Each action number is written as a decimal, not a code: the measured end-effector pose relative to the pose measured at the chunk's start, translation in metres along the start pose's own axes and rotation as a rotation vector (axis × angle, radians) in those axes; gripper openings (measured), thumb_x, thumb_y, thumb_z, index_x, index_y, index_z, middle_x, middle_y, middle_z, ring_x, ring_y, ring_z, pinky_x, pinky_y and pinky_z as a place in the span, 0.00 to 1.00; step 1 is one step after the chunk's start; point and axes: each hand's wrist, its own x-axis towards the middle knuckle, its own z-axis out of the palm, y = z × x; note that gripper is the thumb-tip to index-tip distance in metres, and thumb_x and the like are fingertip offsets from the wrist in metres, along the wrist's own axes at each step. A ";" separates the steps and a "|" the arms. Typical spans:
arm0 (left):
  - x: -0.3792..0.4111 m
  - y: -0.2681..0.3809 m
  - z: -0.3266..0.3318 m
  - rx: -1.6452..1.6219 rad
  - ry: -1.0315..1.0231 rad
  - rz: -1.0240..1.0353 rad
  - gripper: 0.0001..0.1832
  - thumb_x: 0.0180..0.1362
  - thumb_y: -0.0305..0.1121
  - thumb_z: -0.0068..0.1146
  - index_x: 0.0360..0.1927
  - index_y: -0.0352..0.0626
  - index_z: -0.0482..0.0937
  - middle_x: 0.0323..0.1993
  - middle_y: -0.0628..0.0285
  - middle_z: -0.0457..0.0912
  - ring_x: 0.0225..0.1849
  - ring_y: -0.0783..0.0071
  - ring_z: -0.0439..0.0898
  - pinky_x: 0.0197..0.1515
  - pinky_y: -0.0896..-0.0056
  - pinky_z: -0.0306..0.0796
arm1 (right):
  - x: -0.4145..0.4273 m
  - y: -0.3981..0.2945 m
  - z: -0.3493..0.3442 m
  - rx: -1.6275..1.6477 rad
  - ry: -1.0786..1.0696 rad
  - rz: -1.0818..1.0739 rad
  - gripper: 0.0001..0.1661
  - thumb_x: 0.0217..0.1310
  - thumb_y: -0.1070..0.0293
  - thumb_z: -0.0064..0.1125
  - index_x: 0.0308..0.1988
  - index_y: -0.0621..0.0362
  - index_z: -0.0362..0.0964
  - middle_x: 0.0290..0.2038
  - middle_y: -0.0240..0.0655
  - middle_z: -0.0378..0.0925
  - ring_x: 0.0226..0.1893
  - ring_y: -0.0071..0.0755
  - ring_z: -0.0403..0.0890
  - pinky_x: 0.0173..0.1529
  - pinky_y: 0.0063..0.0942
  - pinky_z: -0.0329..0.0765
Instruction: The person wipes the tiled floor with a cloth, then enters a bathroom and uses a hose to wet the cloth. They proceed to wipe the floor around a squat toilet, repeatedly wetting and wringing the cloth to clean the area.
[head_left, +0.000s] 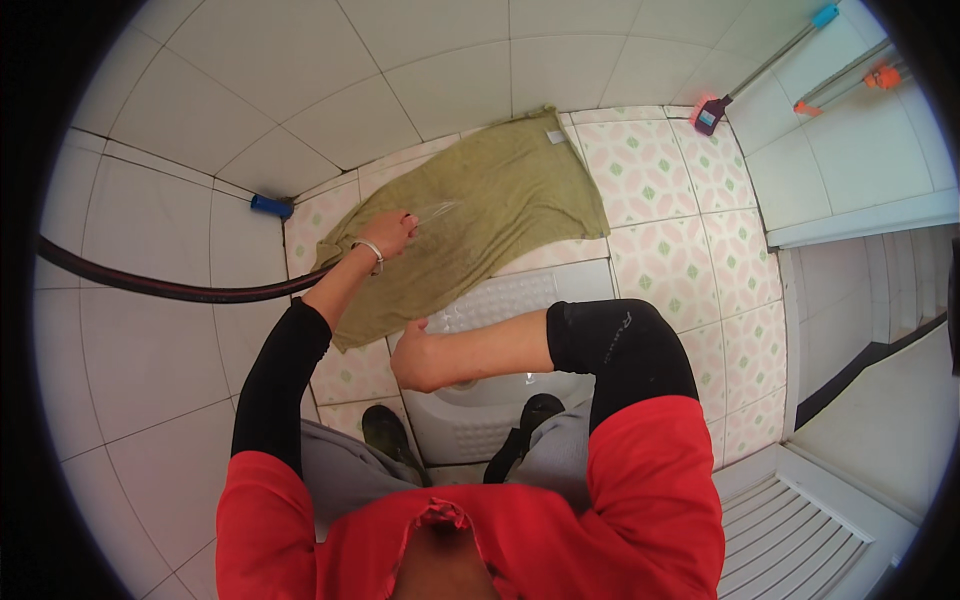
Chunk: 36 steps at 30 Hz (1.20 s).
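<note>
My left hand (390, 231), with a pale bracelet at the wrist, grips the end of a black hose (187, 295). The hose comes in from the left and passes behind my forearm. A thin spray of water (439, 212) leaves the hand toward an olive-green towel (510, 180). Spread over the tiled floor, the towel looks dark and wet in its middle. My right hand (416, 360) is curled with the thumb up, over the white squat toilet (517, 292) and close to the towel's near edge. Its fingers are turned away, so whether it holds anything is hidden.
A dark red brush with pink bristles (709, 116) leans in the far right corner. Another long tool with orange parts (881, 77) stands by the right wall. A blue cylinder (271, 205) sits at the left wall. A louvred white door (802, 525) is at lower right.
</note>
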 end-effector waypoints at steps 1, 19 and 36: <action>0.001 -0.004 -0.002 0.021 0.021 0.005 0.18 0.59 0.42 0.41 0.24 0.36 0.71 0.16 0.61 0.72 0.14 0.72 0.73 0.22 0.71 0.67 | 0.003 -0.001 0.000 0.003 0.002 0.002 0.20 0.43 0.61 0.62 0.41 0.47 0.76 0.40 0.33 0.77 0.39 0.52 0.75 0.38 0.60 0.67; 0.011 0.016 -0.013 0.031 0.117 -0.123 0.18 0.55 0.44 0.39 0.23 0.44 0.76 0.25 0.56 0.78 0.27 0.57 0.76 0.32 0.57 0.66 | 0.003 0.001 0.006 -0.016 -0.012 0.036 0.20 0.44 0.60 0.61 0.42 0.49 0.76 0.39 0.39 0.76 0.39 0.56 0.75 0.39 0.60 0.66; 0.017 0.042 0.045 0.325 -0.166 0.096 0.18 0.54 0.43 0.41 0.20 0.43 0.76 0.16 0.60 0.76 0.15 0.69 0.75 0.26 0.66 0.68 | 0.019 0.004 0.014 0.051 -0.021 -0.006 0.22 0.44 0.60 0.61 0.44 0.41 0.73 0.41 0.35 0.75 0.42 0.58 0.73 0.41 0.64 0.65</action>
